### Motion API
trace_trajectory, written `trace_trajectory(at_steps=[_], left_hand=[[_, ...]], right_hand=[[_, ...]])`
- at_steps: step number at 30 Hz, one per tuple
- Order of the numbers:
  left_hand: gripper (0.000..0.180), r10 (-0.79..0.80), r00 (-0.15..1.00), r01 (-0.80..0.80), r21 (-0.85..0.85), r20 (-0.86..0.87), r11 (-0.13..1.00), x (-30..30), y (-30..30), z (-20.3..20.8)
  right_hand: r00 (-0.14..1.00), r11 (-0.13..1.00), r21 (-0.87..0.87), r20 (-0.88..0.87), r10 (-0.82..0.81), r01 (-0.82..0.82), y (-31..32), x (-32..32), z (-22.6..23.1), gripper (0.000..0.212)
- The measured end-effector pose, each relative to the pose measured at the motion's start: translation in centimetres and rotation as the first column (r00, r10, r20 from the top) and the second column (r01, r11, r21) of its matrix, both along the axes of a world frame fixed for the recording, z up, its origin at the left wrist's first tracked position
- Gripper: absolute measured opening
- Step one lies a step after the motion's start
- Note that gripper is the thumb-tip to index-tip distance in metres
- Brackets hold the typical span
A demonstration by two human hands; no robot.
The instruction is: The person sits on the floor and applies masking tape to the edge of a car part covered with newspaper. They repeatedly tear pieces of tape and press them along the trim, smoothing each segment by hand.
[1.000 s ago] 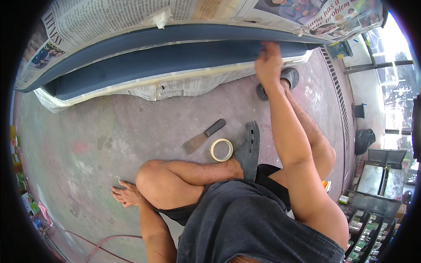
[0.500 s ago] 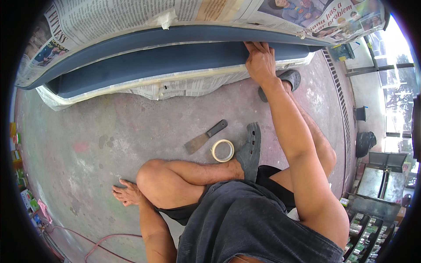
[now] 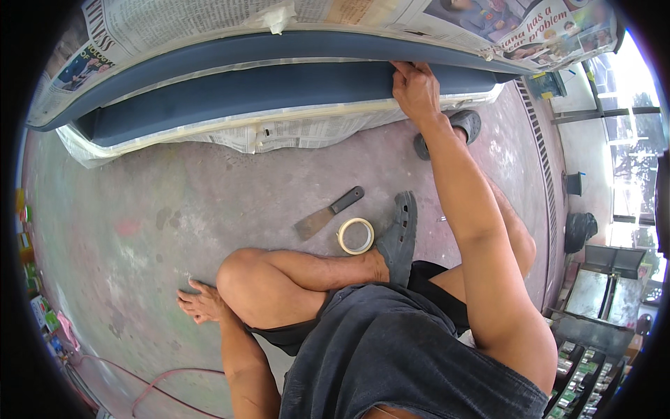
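In front of me a car body masked with newspaper (image 3: 307, 17) shows two long blue-grey strips, an upper panel edge (image 3: 251, 49) and a lower sill panel (image 3: 244, 89) with a gap between. My right hand (image 3: 417, 91) reaches up to that gap. Its fingers are bent together at the upper strip's lower edge; the tips are partly hidden, and whatever they pinch cannot be made out. My left hand (image 3: 201, 302) lies on the concrete floor beside my bent knee, fingers spread and holding nothing.
A putty knife (image 3: 328, 213) with a black handle and a roll of masking tape (image 3: 342, 237) lie near my clog (image 3: 399, 241). A reddish hose (image 3: 157, 383) curls at lower left. A floor grate (image 3: 539, 140) runs along the right; racks of small items (image 3: 586, 370) stand lower right.
The view has shifted slightly, with the panels sitting a little higher in the picture. My right hand stays at the upper strip's edge, and my left hand remains on the floor.
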State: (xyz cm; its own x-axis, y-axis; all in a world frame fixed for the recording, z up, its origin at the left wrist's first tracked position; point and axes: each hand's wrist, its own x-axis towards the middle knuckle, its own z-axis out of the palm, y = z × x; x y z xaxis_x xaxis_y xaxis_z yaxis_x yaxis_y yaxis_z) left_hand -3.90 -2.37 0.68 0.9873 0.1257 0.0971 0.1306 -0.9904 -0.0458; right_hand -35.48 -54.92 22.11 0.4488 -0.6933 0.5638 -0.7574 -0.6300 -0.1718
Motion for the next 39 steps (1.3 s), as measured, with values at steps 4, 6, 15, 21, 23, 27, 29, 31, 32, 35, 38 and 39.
trace_trajectory(at_steps=[4,6,15,21,23,27,29,31,32,35,38,39], left_hand=[[0.067,0.006,1.0,-0.006,-0.004,-0.003,1.0,0.0,-0.4,0.5],[0.067,0.012,1.0,-0.012,-0.004,-0.005,1.0,0.0,-0.3,0.5],[0.067,0.013,1.0,-0.013,0.008,0.001,1.0,0.1,-0.4,0.2],[0.067,0.018,1.0,-0.018,0.006,0.008,1.0,-0.1,-0.3,0.4],[0.067,0.02,1.0,-0.02,0.003,-0.009,1.0,-0.2,-0.8,0.7],[0.067,0.011,1.0,-0.011,0.0,-0.003,1.0,-0.1,-0.5,0.4],[0.067,0.005,1.0,-0.005,-0.005,0.019,1.0,-0.1,-0.1,-0.1],[0.067,-0.001,1.0,0.001,0.008,0.021,1.0,0.4,0.5,-0.8],[0.067,-0.007,1.0,0.006,0.018,0.02,1.0,0.3,0.7,-1.1],[0.067,-0.005,0.999,0.005,-0.007,0.046,1.0,0.3,0.7,-0.9],[0.067,-0.007,0.998,0.008,-0.005,0.067,1.0,0.4,0.5,-0.9],[0.067,-0.003,0.998,0.004,-0.008,0.058,1.0,0.4,0.5,-0.9]], right_hand=[[0.998,0.998,0.002,-0.005,0.063,-0.063,-0.2,0.1,-0.3,0.037],[0.998,0.997,-0.03,-0.016,0.066,-0.066,-0.2,0.5,-0.4,0.038],[0.999,0.996,-0.068,-0.004,0.051,-0.051,1.6,3.4,-0.8,0.04],[0.983,0.994,0.027,0.149,-0.111,0.108,3.3,3.9,-0.4,0.04],[0.985,0.993,0.017,0.127,-0.12,0.119,2.7,3.4,-1.1,0.038],[0.991,0.992,-0.007,0.04,-0.129,0.129,3.0,4.9,-1.3,0.038],[0.997,0.996,-0.062,-0.014,-0.07,0.069,3.3,5.0,-0.1,0.038],[0.999,0.993,-0.115,-0.031,-0.022,0.018,3.6,4.4,1.2,0.037],[1.0,0.99,-0.143,-0.02,-0.006,0.003,3.2,3.2,1.8,0.035],[0.99,0.999,-0.005,0.138,0.037,-0.037,7.1,0.5,0.7,0.033],[0.928,0.926,0.063,0.018,0.372,-0.373,12.4,-2.2,-4.3,0.032],[0.886,0.867,0.232,-0.043,0.462,-0.441,14.9,-2.6,-6.0,0.034]])
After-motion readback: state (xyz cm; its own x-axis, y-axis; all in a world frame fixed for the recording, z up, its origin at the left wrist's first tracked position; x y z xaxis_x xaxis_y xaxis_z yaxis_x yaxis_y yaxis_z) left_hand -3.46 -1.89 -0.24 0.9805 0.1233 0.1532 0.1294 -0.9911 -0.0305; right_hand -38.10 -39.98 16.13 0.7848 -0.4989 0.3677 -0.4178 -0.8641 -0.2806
